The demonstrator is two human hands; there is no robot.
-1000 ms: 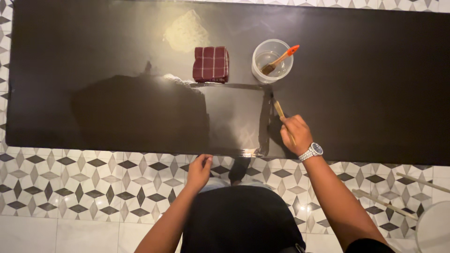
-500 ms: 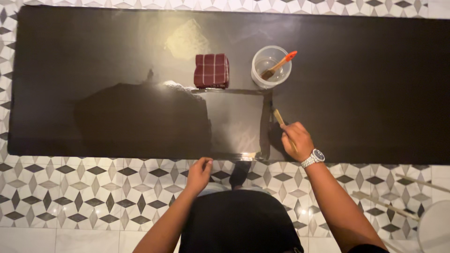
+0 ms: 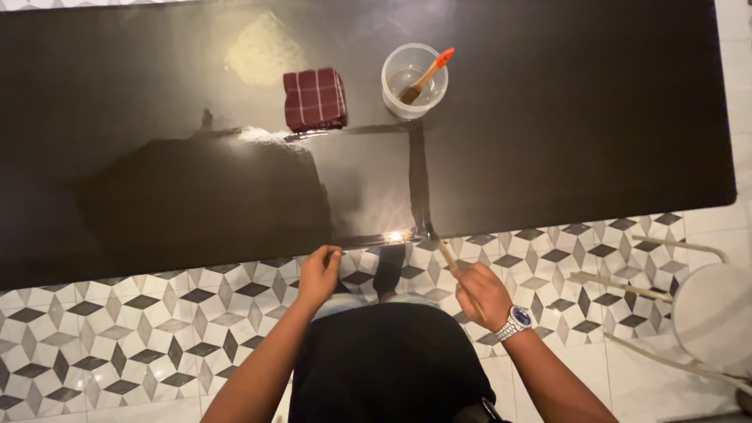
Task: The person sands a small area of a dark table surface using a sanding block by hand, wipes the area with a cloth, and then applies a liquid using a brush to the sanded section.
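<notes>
On the near edge of the big dark board (image 3: 548,117), the right hand (image 3: 482,294) holds a thin paintbrush (image 3: 442,251), with its fingers curled tight around the handle and the brush tip touching the board's edge. A shiny wet patch (image 3: 360,180) sits in the middle of the board, with straight edges at its top and right side, so that part looks coated. It seems to run left into the person's shadow, where it is hard to tell wet from dry. Most of the board to the far left, the far right and along the top looks dull and dry, so I think a lot is left to do. The left hand (image 3: 317,274) holds nothing; its fingers are bent and close together, resting by the board's near edge. Farther up sit a folded red checked cloth (image 3: 315,98) and a clear plastic tub (image 3: 413,80) with a second brush (image 3: 427,74), orange-handled, standing in it. All of it lies on a patterned tile floor (image 3: 117,337).
</notes>
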